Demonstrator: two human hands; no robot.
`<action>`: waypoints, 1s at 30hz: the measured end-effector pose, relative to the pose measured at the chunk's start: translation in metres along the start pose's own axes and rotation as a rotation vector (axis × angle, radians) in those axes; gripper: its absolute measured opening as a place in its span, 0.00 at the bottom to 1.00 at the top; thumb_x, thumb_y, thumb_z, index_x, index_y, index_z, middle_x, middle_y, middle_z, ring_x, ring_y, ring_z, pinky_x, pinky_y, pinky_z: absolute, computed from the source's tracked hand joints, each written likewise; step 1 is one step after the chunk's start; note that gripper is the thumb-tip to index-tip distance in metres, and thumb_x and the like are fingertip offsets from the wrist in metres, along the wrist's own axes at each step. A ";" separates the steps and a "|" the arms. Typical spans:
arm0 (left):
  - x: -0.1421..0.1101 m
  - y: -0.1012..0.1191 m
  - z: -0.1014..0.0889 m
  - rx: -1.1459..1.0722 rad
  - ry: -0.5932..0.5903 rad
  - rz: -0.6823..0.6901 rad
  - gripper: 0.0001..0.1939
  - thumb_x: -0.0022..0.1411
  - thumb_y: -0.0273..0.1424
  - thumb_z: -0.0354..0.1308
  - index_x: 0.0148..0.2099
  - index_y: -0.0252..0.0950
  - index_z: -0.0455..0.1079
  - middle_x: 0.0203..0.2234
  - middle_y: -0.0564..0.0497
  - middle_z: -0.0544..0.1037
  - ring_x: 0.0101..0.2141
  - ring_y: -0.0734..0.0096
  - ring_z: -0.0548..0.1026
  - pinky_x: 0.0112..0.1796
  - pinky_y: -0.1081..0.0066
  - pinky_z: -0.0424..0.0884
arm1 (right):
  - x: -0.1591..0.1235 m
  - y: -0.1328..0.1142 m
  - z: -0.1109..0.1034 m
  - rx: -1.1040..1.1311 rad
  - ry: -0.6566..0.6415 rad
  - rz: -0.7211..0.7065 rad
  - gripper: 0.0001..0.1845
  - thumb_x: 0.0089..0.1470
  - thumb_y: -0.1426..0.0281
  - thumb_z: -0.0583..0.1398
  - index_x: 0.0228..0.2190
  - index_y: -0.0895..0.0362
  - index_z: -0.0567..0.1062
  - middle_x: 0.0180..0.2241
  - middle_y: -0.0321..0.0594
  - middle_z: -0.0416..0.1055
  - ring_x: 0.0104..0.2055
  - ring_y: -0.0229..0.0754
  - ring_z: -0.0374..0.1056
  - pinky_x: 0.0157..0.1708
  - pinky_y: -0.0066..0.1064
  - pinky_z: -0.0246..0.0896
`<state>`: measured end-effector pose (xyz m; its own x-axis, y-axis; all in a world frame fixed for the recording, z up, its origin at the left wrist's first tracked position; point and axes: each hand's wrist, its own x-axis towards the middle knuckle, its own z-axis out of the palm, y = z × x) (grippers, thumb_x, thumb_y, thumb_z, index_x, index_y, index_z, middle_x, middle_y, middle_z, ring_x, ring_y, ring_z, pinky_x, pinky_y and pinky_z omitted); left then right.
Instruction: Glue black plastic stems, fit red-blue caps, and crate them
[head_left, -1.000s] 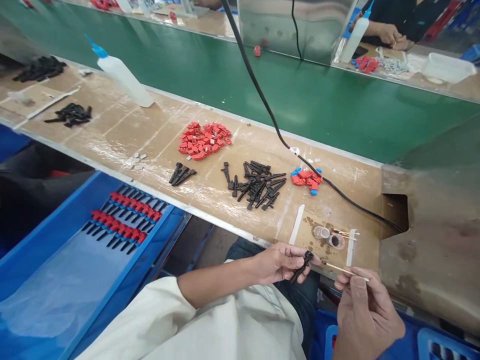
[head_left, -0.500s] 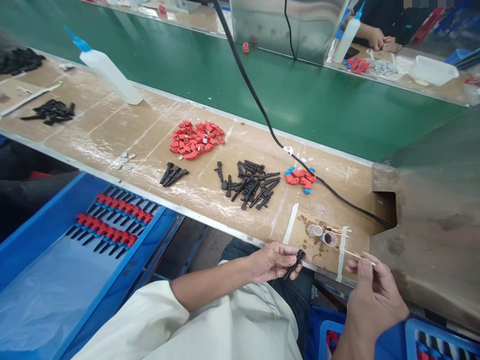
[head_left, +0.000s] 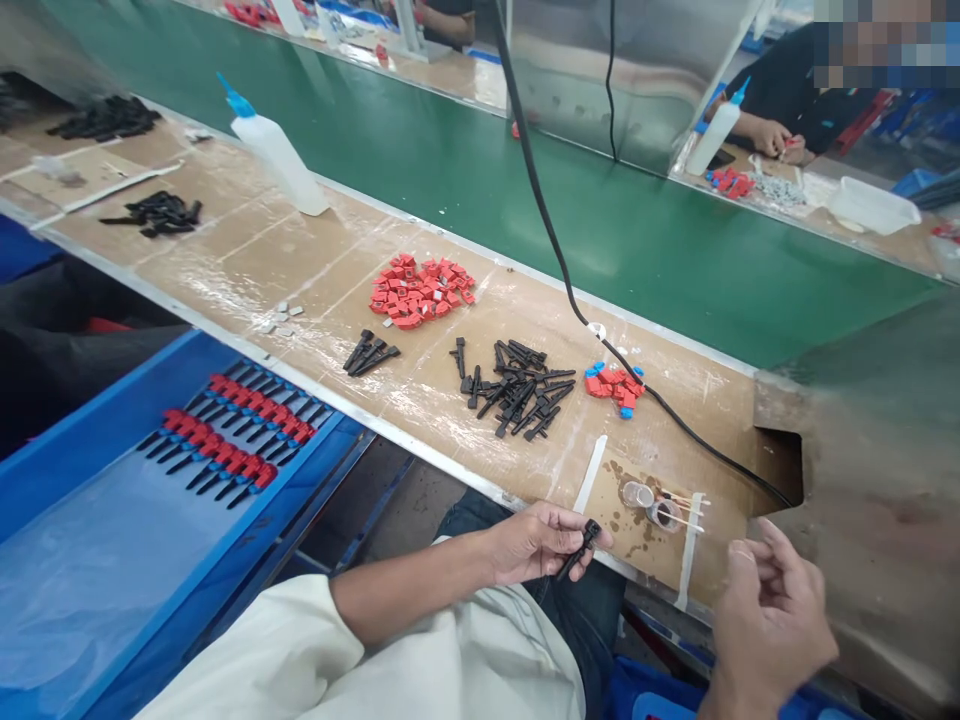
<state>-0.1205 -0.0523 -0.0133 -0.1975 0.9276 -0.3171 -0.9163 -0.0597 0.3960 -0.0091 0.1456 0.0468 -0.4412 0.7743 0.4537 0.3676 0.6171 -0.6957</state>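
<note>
My left hand (head_left: 536,540) pinches a small black plastic pin (head_left: 577,549) just below the bench's near edge. My right hand (head_left: 772,615) hovers at the lower right with its fingers loosely curled and apart, holding nothing. Just beyond it, several thin sticks (head_left: 679,505) lie across two small round cups (head_left: 651,503) on a stained patch of the bench. A pile of black pins (head_left: 517,387) lies further back, with a heap of red caps (head_left: 421,291) to its left and a small red and blue cluster (head_left: 615,383) to its right.
A blue tray (head_left: 90,560) at the lower left holds two rows of red-capped pins (head_left: 232,440). A white squeeze bottle (head_left: 274,150) stands at the back left. A black cable (head_left: 559,270) crosses the bench. Behind runs a green conveyor belt (head_left: 600,215), with another person's hands (head_left: 772,135) beyond it.
My right hand held a thin stick near the black pin. It moved right to the cups, and it is now empty with the stick lying there. My left hand still holds the pin.
</note>
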 end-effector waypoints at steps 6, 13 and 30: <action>0.001 0.021 -0.009 -0.091 0.009 0.152 0.25 0.46 0.36 0.76 0.44 0.26 0.78 0.26 0.50 0.72 0.24 0.79 0.72 0.19 0.79 0.52 | 0.057 -0.044 0.039 -0.218 -0.529 -0.307 0.17 0.59 0.56 0.57 0.36 0.55 0.79 0.32 0.39 0.74 0.30 0.41 0.69 0.34 0.32 0.61; 0.007 0.017 -0.023 -0.156 -0.015 0.220 0.24 0.48 0.36 0.74 0.44 0.24 0.78 0.25 0.49 0.73 0.24 0.78 0.71 0.24 0.78 0.58 | 0.101 -0.067 0.131 -0.722 -0.882 -0.320 0.22 0.60 0.56 0.53 0.25 0.57 0.75 0.26 0.50 0.75 0.32 0.54 0.74 0.32 0.37 0.61; 0.025 0.022 -0.040 -0.134 -0.062 0.143 0.24 0.43 0.31 0.74 0.43 0.23 0.80 0.28 0.45 0.74 0.28 0.76 0.71 0.26 0.78 0.59 | 0.135 -0.019 0.161 -0.792 -0.964 -0.316 0.08 0.46 0.63 0.58 0.20 0.52 0.70 0.21 0.45 0.74 0.26 0.53 0.73 0.24 0.35 0.58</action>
<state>-0.1591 -0.0452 -0.0467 -0.3104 0.9270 -0.2103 -0.9195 -0.2368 0.3137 -0.2069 0.2160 0.0315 -0.8862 0.3714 -0.2769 0.3763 0.9257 0.0373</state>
